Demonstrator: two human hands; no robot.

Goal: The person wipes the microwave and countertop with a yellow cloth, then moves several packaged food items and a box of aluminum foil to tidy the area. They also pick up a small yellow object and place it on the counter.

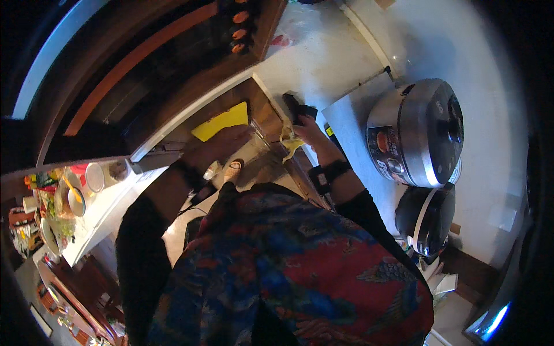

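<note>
My right hand is at the edge of the white counter. Its fingers touch a small black object, and I cannot tell whether they grip it. A crumpled yellow cloth or plastic bag hangs over the edge beside that hand. My left hand lies in shadow, reaching towards the open wooden cabinet below the counter. Behind it is a flat yellow sheet, whose lower edge the hand partly covers. The left fingertips are too dark to make out.
On the counter at right stand a silver multicooker and a black rounded appliance. A dark cabinet front with orange knobs rises at upper left. Bowls and food crowd a white worktop at left. A sandaled foot shows below.
</note>
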